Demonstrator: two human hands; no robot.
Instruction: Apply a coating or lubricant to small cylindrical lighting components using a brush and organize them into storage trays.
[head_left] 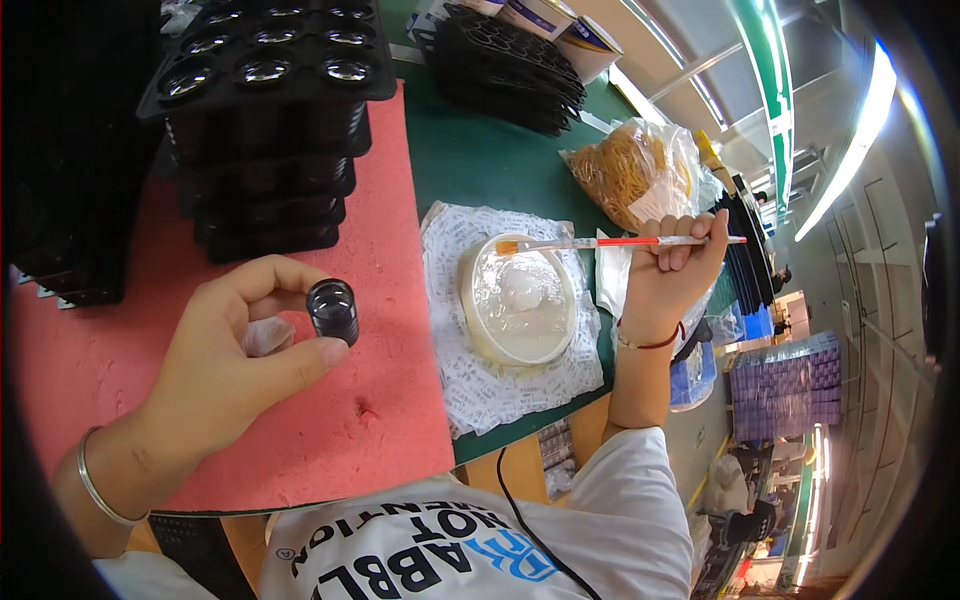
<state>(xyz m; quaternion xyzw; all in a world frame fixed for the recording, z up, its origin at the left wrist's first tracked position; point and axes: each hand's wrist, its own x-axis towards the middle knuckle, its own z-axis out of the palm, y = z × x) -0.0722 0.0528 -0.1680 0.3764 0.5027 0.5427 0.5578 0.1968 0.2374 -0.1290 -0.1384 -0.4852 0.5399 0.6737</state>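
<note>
Between the thumb and fingers of my left hand [235,350] is a small black lens barrel [333,312] with a glossy end, held above the pink mat [390,390]. My right hand [680,255] grips a thin paintbrush [610,242] with a red and clear handle. Its tan bristles reach over the far rim of a round white dish [470,310]. A clear, shiny, thick-looking substance lies in the dish. Under the dish is a crumpled sheet of printed white paper [455,390]. Whether the bristles touch the dish, I cannot tell.
Stacked black trays [270,130] with glossy lenses stand at the far left of the mat. More black trays [510,75] lie at the back of the green table [450,160]. A clear bag of tan rubber bands [625,175] sits beyond my right hand, near white tubs [590,45].
</note>
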